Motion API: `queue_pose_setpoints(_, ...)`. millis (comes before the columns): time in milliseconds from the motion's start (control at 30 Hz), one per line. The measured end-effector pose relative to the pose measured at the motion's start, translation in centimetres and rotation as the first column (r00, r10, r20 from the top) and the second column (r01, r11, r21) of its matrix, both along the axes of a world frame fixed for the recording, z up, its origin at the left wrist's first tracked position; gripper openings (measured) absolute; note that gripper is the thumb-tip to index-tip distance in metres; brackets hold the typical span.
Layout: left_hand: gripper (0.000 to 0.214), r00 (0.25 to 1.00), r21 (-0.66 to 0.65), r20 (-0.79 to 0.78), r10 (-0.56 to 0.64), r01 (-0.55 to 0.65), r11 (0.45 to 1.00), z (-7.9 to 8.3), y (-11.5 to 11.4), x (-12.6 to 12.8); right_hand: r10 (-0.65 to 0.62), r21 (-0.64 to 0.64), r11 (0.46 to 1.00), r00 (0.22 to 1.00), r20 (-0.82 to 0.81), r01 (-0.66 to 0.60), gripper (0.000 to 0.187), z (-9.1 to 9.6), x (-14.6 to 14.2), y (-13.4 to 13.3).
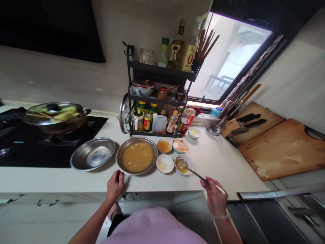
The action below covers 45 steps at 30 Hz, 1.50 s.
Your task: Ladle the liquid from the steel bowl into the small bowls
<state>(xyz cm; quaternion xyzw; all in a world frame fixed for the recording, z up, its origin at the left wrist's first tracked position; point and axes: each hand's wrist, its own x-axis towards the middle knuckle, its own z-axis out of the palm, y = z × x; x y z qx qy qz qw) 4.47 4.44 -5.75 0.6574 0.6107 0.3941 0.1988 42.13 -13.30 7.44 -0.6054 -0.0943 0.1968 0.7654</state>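
Note:
My right hand [215,195] is closed around the handle of a ladle [196,175]. The ladle's head dips into a small white bowl [191,162] holding yellowish-brown liquid. At the near left rim of a wide metal basin [155,155], my left hand [115,184] has its fingers curled and appears to grip the edge. Cloudy brownish-yellow liquid [137,157] with pale bits fills the basin. Between basin and ladle sits a white bowl [165,159] with a little liquid at its bottom. Behind it are a bowl of brown liquid [164,145] and a bowl of pinkish contents [180,145].
A shallow metal bowl [98,157] stands left of the basin, beside the stove with a lidded pan [58,118]. Behind is a black rack [157,100] of bottles and jars. A small bowl [194,133], knife block [232,128] and cutting boards [284,149] are at right.

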Motion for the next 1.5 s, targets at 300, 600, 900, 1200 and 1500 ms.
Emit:
queue_pose_setpoints(300, 0.025, 1.000, -0.002, -0.011, -0.006, 0.006, 1.000, -0.1, -0.1, 0.0, 0.027, 0.031, 0.999, 0.999, 0.020, -0.028, 0.036, 2.0, -0.3, 0.3)
queue_pose_setpoints(600, 0.025, 1.000, 0.015, 0.015, -0.003, 0.002, 1.000, 0.1, -0.1, 0.1, 0.268, 0.069, 0.960, 0.961, 0.074, -0.273, 0.030, 4.0, -4.8, 4.8)
queue_pose_setpoints(900, 0.026, 1.000, 0.012, 0.015, -0.011, 0.011, 1.000, 0.2, -0.1, 0.1, 0.476, -0.183, 0.810, 0.442, 0.761, -0.558, 0.019, 2.0, -10.4, 6.9)
queue_pose_setpoints(1200, 0.024, 0.999, 0.007, 0.029, -0.012, 0.012, 1.000, 0.4, -0.2, 0.0, 0.365, -0.238, 0.921, 0.468, 0.805, -0.309, 0.018, 1.7, -4.5, 2.1)
queue_pose_setpoints(1500, 0.025, 1.000, -0.008, 0.009, 0.003, -0.003, 1.000, 0.0, 0.0, -0.1, 0.302, -0.333, 0.934, 0.791, 0.533, -0.132, 0.031, -0.2, -1.0, -2.0)
